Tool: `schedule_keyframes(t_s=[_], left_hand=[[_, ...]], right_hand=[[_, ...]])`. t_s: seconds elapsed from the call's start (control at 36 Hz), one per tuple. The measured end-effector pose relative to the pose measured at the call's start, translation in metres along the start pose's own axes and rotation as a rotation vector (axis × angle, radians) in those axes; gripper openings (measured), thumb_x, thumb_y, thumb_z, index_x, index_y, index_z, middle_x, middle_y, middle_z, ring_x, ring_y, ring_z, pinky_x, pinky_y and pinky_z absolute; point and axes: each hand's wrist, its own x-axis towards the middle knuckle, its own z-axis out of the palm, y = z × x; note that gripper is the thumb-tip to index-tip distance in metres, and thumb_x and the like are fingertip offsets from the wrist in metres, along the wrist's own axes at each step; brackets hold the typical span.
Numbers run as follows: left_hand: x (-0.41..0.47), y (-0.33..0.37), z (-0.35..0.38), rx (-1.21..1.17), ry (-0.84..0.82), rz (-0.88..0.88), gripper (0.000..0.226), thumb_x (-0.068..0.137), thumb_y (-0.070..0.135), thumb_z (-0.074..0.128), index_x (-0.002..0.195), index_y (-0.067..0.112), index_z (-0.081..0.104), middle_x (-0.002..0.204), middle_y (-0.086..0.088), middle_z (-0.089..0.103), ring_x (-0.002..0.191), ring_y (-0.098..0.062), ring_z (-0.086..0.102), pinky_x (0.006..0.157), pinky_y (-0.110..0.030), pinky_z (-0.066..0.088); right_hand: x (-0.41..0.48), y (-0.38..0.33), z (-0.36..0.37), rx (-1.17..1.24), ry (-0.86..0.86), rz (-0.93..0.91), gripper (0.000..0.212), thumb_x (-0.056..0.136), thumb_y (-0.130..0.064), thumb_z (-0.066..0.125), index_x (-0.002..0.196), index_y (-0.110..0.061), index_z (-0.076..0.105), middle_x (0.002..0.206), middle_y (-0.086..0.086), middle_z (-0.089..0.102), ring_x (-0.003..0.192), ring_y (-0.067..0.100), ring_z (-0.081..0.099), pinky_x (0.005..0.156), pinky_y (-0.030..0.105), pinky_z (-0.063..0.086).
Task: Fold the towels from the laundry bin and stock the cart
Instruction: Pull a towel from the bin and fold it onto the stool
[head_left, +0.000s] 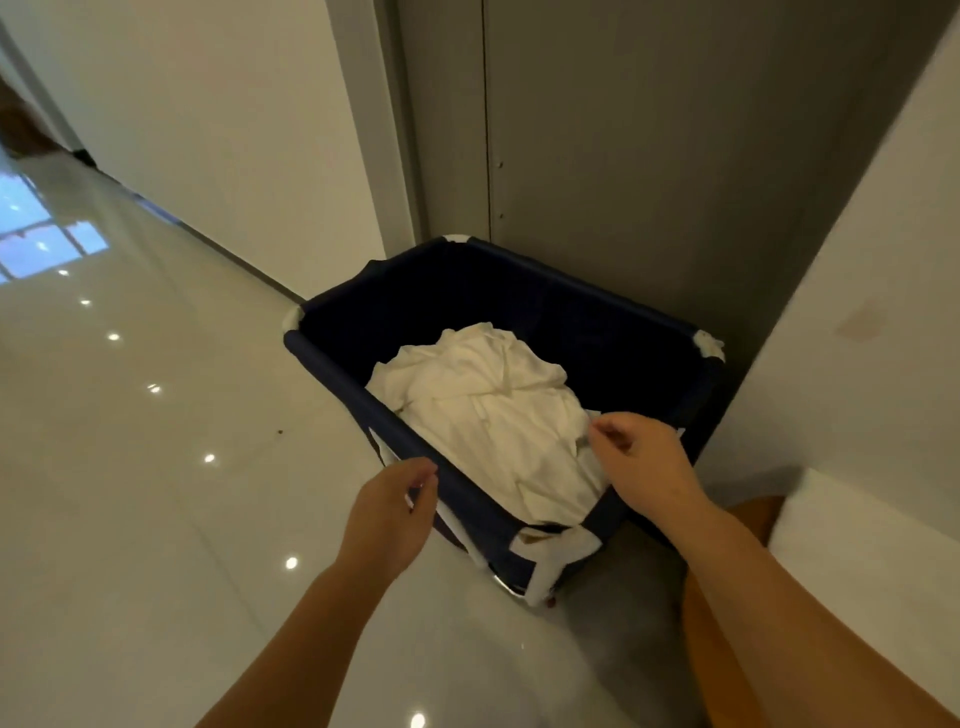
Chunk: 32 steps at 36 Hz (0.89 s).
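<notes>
A dark navy, rectangular fabric laundry bin (353, 395) stands on a glossy pale tiled floor (156, 493), tucked into a corner between a grey panelled wall (623, 182) and a white wall (857, 364). Its rim is a padded tube with white corner fittings (707, 344). Inside lies a rumpled heap of white towels (483, 410), creased and bunched, piled toward the near side and reaching almost to the rim there, while the far half of the bin shows only dark lining.

The bin's base and wheels are mostly hidden; only a glint of metal shows under the near corner, where a strip of white cloth (550, 561) hangs outside. How many towels make up the heap cannot be told. An orange-brown shape (727, 649) at the lower right, partly behind the right forearm, is too unclear to identify.

Both bare forearms reach forward from the bottom edge. The left hand (389, 514) is at the bin's near-left rim, thumb on top and fingers curled round the tube, grasping it. The right hand (644, 457) lies over the near-right rim, back upward, fingers curled with their tips at the towels' edge; whether it pinches cloth, clasps the rim or holds nothing cannot be told.
</notes>
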Motion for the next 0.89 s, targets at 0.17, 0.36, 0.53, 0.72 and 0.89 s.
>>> schedule_keyframes(t_s=[0.17,0.36,0.53,0.72,0.89], left_hand=[[0.037,-0.049,-0.036,-0.009,-0.056,0.037,0.025,0.097,0.019,0.053,0.12,0.018,0.065,0.11,0.013,0.059,0.093,0.0,0.051,0.079,-0.006,0.034],[0.078,-0.074,-0.045,-0.068,-0.075,0.071,0.022,0.096,0.015,0.054,0.113,0.016,0.068,0.107,0.009,0.062,0.086,0.001,0.051,0.07,0.004,0.034],[0.112,-0.082,-0.034,-0.067,-0.113,0.066,0.022,0.097,0.018,0.055,0.115,0.018,0.066,0.105,0.006,0.065,0.082,0.006,0.052,0.068,-0.001,0.037],[0.168,-0.075,-0.014,-0.006,-0.179,0.067,0.026,0.097,0.021,0.054,0.121,0.017,0.064,0.11,0.009,0.061,0.095,-0.006,0.056,0.079,-0.014,0.039],[0.221,-0.068,0.0,0.021,-0.226,0.058,0.027,0.096,0.023,0.055,0.122,0.019,0.064,0.112,0.009,0.064,0.095,-0.003,0.058,0.081,-0.007,0.044]], right_hand=[[0.017,-0.035,0.064,-0.022,-0.032,0.054,0.016,0.092,-0.017,0.06,0.089,-0.005,0.07,0.083,0.01,0.069,0.082,0.024,0.065,0.076,0.028,0.052],[0.042,-0.038,0.083,-0.098,-0.03,0.081,0.014,0.092,-0.021,0.06,0.085,-0.014,0.07,0.078,0.004,0.069,0.077,0.02,0.065,0.073,0.03,0.054],[0.07,-0.028,0.088,-0.128,-0.018,0.114,0.012,0.091,-0.02,0.061,0.082,-0.02,0.069,0.079,0.006,0.069,0.077,0.02,0.065,0.069,0.025,0.051],[0.13,-0.004,0.109,-0.063,-0.036,0.175,0.012,0.091,-0.025,0.062,0.083,-0.021,0.07,0.08,0.001,0.069,0.079,0.018,0.065,0.066,0.008,0.046],[0.179,0.003,0.119,-0.027,-0.063,0.174,0.013,0.092,-0.014,0.061,0.089,-0.009,0.072,0.081,0.003,0.07,0.078,0.016,0.065,0.063,0.007,0.045]])
